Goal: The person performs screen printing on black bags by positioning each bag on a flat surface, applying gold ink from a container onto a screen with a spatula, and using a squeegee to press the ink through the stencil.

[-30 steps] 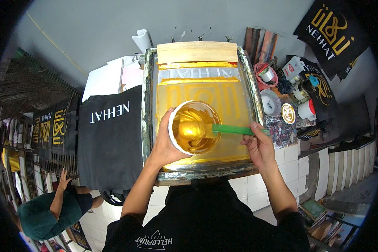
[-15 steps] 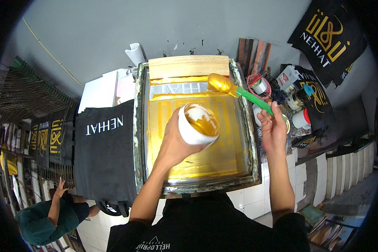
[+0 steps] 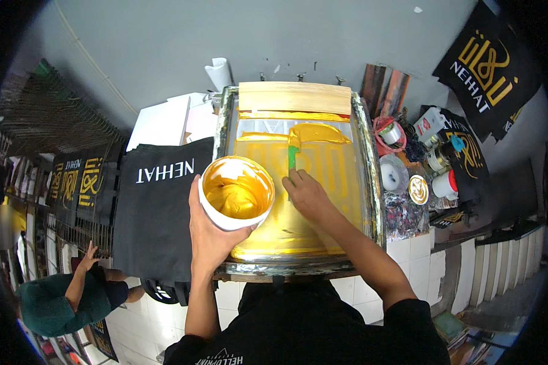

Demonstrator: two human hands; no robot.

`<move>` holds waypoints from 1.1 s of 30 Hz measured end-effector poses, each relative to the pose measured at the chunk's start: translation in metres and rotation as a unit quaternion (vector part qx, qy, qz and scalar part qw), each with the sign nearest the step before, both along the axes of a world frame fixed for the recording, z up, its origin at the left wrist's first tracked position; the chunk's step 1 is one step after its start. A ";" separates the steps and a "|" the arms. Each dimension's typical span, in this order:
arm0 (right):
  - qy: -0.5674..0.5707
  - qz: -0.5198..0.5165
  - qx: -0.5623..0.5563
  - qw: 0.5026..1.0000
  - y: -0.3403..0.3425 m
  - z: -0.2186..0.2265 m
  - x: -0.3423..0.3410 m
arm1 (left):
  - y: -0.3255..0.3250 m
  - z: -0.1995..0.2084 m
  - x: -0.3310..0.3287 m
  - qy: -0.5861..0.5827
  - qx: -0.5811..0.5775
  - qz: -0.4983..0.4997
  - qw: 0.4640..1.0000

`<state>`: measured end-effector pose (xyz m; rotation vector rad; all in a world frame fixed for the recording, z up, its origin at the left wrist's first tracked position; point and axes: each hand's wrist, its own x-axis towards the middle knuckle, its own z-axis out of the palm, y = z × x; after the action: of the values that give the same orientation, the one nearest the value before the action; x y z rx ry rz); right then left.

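My left hand [image 3: 210, 240] is wrapped round a white tub [image 3: 220, 219] above the left part of a framed printing screen [image 3: 376, 201]. Thick gold ink [image 3: 237, 201] coats the inside of the tub. In my right hand [image 3: 313, 198] is a spatula with a green handle [image 3: 293, 159], its end covered in gold ink and down at the far part of the mesh. A ridge of gold ink [image 3: 323, 132] lies there, partly over a band of pale lettering. Beyond it, a wooden squeegee [image 3: 295, 96] rests across the far end of the frame.
Black printed fabric [image 3: 164, 219] lies left of the frame, with white sheets [image 3: 161, 125] behind. Tubs, bottles and an open ink pot [image 3: 418, 190] crowd the right side. Another person [image 3: 67, 304] is at the lower left, by a drying rack [image 3: 49, 115].
My right hand has swung left from the frame's right edge, bringing the loaded spatula down to the mesh, where ink now lies. The tub has moved left and its inside shows more.
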<state>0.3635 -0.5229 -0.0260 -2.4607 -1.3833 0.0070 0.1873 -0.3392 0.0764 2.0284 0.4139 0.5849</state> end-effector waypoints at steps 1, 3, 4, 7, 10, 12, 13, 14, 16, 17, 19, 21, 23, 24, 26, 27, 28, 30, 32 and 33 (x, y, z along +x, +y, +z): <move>0.007 -0.009 0.032 0.999 -0.004 0.011 -0.004 | 0.005 0.000 0.001 0.013 0.004 0.024 1.000; 0.000 -0.001 0.132 0.991 -0.032 0.038 -0.013 | 0.012 0.001 0.007 -0.076 0.010 0.014 0.997; 0.033 -0.050 0.189 0.980 -0.047 0.053 -0.017 | 0.016 0.001 0.010 -0.071 0.013 -0.020 0.997; 0.120 -0.169 0.317 0.925 -0.095 0.106 -0.028 | 0.021 -0.006 0.027 -0.088 0.065 -0.080 0.991; 0.287 -0.188 0.457 0.821 -0.121 0.146 -0.038 | 0.011 -0.026 0.040 -0.066 0.109 -0.103 0.987; 0.323 -0.119 0.472 0.811 -0.123 0.158 -0.040 | 0.002 -0.042 0.042 -0.102 0.146 -0.098 0.979; 0.289 -0.126 0.415 0.853 -0.121 0.159 -0.040 | 0.000 -0.050 0.043 -0.123 0.167 -0.102 0.973; 0.263 -0.098 0.378 0.882 -0.117 0.157 -0.039 | -0.001 -0.056 0.045 -0.137 0.165 -0.140 0.967; 0.203 -0.023 0.305 0.930 -0.108 0.147 -0.038 | -0.003 -0.067 0.046 -0.134 0.164 -0.163 0.963; 0.257 -0.051 0.309 0.914 -0.103 0.140 -0.038 | -0.004 -0.070 0.047 -0.138 0.163 -0.176 0.961; 0.367 -0.104 0.313 0.870 -0.094 0.126 -0.040 | 0.000 -0.074 0.049 -0.182 0.172 -0.183 0.951; 0.463 -0.146 0.378 0.789 -0.085 0.113 -0.040 | 0.006 -0.074 0.051 -0.236 0.173 -0.186 0.938; 0.539 -0.165 0.431 0.705 -0.076 0.101 -0.038 | 0.011 -0.074 0.049 -0.220 0.192 -0.174 0.941; 0.569 -0.176 0.453 0.664 -0.073 0.094 -0.038 | 0.014 -0.074 0.046 -0.215 0.197 -0.172 0.941; 0.609 -0.195 0.482 0.598 -0.068 0.078 -0.037 | 0.018 -0.075 0.042 -0.194 0.214 -0.167 0.943; 0.620 -0.203 0.494 0.575 -0.068 0.071 -0.035 | 0.019 -0.077 0.039 -0.179 0.208 -0.160 0.948; 0.627 -0.211 0.507 0.553 -0.068 0.063 -0.033 | 0.020 -0.078 0.037 -0.171 0.201 -0.153 0.952; 0.648 -0.214 0.521 0.512 -0.071 0.051 -0.029 | 0.020 -0.081 0.035 -0.122 0.171 -0.134 0.969; 0.659 -0.218 0.535 0.481 -0.076 0.043 -0.025 | 0.017 -0.083 0.034 -0.084 0.094 -0.117 0.985; 0.660 -0.218 0.543 0.472 -0.078 0.042 -0.023 | 0.015 -0.083 0.035 -0.064 0.053 -0.107 0.991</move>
<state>0.3406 -0.6013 0.0157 -0.8891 0.1316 0.5698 0.2226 -0.3240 -0.0063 2.0899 0.0880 0.6098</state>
